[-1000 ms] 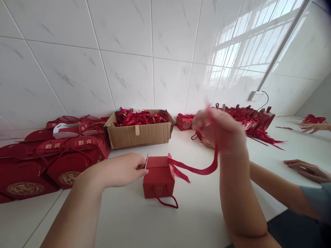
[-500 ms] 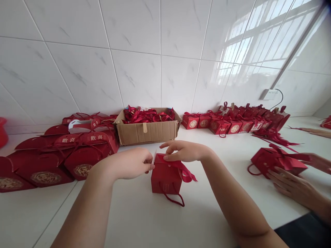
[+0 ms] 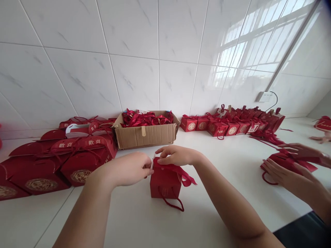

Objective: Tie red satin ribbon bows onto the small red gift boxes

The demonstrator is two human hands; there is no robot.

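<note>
A small red gift box point(image 3: 165, 184) stands upright on the white counter in front of me, a red cord handle point(image 3: 173, 204) hanging down its near side. At its left edge my left hand point(image 3: 141, 165) is closed, pinching a pale-backed side flap point(image 3: 152, 165). My right hand point(image 3: 173, 155) rests over the top from the right, thumb touching the lid and the other fingers reaching toward the far left corner, apart from the thumb. From under that hand a red satin ribbon point(image 3: 188, 179) trails off the right side. The fingertips at the far corner are partly hidden.
Larger red gift boxes point(image 3: 41, 179) are massed at the left. A cardboard box point(image 3: 147, 137) full of red ribbons stands against the tiled wall. Rows of small red boxes point(image 3: 232, 128) line the back right. At the right, a co-worker's hands point(image 3: 289, 175) handle another red box point(image 3: 281, 162).
My right hand's fingers have drawn in closer to the flap at the lid's left edge; the left hand keeps its pinch. The co-worker's hands have shifted over their box.
</note>
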